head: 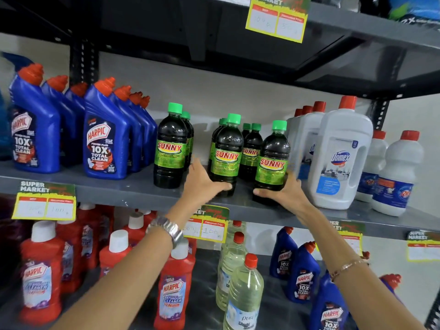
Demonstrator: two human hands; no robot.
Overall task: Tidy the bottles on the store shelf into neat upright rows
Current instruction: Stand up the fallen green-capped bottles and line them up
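Observation:
Dark Sunny bottles with green caps stand upright on the grey middle shelf (pixel 133 190). My left hand (pixel 202 181) grips the base of the middle front Sunny bottle (pixel 226 151). My right hand (pixel 284 190) grips the base of the right front Sunny bottle (pixel 272 158). More Sunny bottles (pixel 251 148) stand behind these two. Another Sunny bottle (pixel 170 144) stands apart to the left, with one more behind it. A gap lies between that left pair and the held bottles.
Blue Harpic bottles (pixel 102 139) fill the shelf's left side. White Domex bottles (pixel 340 153) stand close on the right. Below are red Harpic cleaners (pixel 175 287), clear bottles (pixel 242 291) and more blue Harpic. Price tags (pixel 45 202) hang off the shelf edges; an upper shelf (pixel 357 25) overhangs.

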